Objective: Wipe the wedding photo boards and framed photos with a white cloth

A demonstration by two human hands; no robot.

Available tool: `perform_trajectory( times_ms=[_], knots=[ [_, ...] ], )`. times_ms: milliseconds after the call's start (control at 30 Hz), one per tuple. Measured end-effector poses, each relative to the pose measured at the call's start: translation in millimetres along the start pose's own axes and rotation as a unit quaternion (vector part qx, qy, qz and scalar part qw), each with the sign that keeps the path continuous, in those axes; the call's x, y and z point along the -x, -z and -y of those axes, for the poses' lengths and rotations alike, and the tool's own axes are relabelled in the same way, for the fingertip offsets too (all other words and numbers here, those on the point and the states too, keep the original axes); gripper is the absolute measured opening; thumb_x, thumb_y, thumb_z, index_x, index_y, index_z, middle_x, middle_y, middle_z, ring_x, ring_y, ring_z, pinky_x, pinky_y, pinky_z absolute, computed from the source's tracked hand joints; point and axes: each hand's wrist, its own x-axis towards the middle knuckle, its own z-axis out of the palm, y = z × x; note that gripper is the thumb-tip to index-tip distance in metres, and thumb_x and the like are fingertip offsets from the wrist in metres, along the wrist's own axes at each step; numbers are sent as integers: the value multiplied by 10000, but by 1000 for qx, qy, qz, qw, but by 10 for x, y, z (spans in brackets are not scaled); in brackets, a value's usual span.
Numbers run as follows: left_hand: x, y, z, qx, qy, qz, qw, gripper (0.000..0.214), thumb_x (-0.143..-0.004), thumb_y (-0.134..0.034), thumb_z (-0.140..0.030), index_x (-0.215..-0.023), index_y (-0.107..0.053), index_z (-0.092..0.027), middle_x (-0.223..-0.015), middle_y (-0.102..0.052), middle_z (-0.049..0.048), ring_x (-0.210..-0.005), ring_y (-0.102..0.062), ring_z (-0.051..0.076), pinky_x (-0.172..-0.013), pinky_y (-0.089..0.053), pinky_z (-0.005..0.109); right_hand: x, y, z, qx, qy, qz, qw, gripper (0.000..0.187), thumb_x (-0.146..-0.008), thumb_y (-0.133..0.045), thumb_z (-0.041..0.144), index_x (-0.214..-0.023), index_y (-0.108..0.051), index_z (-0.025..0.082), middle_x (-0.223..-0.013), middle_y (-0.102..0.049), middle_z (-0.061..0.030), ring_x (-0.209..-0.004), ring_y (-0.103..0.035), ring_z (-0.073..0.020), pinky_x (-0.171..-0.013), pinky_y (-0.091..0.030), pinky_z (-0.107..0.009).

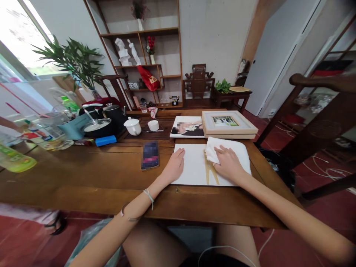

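A flat white board (194, 167) lies face down on the wooden table (83, 174) in front of me, with a tan stand piece (210, 174) on its back. My left hand (175, 165) rests flat on the board's left edge, fingers stretched out. Over on the board's right part, my right hand (228, 163) presses on a white cloth (236, 150), fingers curled over it. A phone (150, 155) lies just left of the board.
Behind the board lie a printed picture (187, 127) and a stacked framed photo (228, 124). A tea tray with a white teapot (132, 126), cup, pots and bottles fills the table's left. A dark chair (319, 122) stands at the right; another person's foot (55, 224) shows lower left.
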Motion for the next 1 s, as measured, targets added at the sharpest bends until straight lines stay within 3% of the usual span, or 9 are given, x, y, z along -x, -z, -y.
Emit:
perform_trajectory(
  times_ms=[233, 367, 467, 600, 767, 867, 1000],
  knots=[
    [-6, 17, -20, -11, -4, 11, 1000, 446, -952, -296, -200, -1352, -446, -71, -1448, -428, 189, -1393, -332, 262, -1151, -288, 479, 881, 65, 126, 14, 121, -11, 992, 755, -637, -492, 127, -1387, -446, 51, -1449, -454, -139, -1360, -320, -391, -1082, -285, -589],
    [-12, 12, -13, -13, -3, 10, 1000, 449, -948, -292, -188, -1353, -446, -69, -1445, -432, 190, -1395, -330, 257, -1153, -287, 471, 1057, 65, 64, -6, 161, -39, 986, 782, -619, -481, 118, -1398, -433, 62, -1468, -431, -123, -1377, -301, -368, -1092, -287, -573],
    [-12, 14, -7, -10, -4, 11, 1000, 452, -949, -292, -200, -1352, -447, -65, -1447, -431, 190, -1395, -330, 258, -1154, -287, 470, 858, 33, -46, -31, 139, -22, 990, 762, -634, -474, 128, -1394, -441, 81, -1459, -446, -111, -1377, -317, -337, -1112, -271, -541],
    [-6, 33, -11, -6, -9, 14, 1000, 448, -952, -293, -200, -1357, -443, -84, -1449, -433, 182, -1393, -333, 259, -1149, -290, 489, 323, 12, -163, -44, 56, 3, 997, 591, -754, -468, 198, -1325, -504, 49, -1402, -502, -168, -1349, -365, -342, -1099, -278, -508],
    [-5, 40, -19, -6, -2, 19, 1000, 446, -950, -305, -197, -1353, -446, -67, -1452, -424, 191, -1393, -333, 266, -1152, -289, 479, -263, 97, -47, -27, -35, 12, 999, 389, -864, -411, 269, -1105, -636, 63, -1182, -634, -229, -1124, -562, -343, -925, -408, -416],
    [-9, 31, -14, -12, -3, 20, 1000, 443, -949, -310, -191, -1353, -441, -67, -1449, -426, 190, -1391, -337, 265, -1156, -285, 471, -435, 151, 186, -29, -27, 28, 999, 357, -873, -407, 273, -1049, -653, 84, -1085, -664, -208, -1017, -602, -320, -849, -423, -385],
    [-20, 45, -33, -12, -19, 9, 1000, 424, -948, -308, -181, -1333, -450, -70, -1425, -446, 196, -1375, -360, 267, -1149, -297, 481, -511, 143, 511, -44, 69, 20, 996, 337, -837, -451, 237, -1082, -634, 95, -1101, -666, -185, -1113, -547, -318, -917, -384, -408]
  ],
)
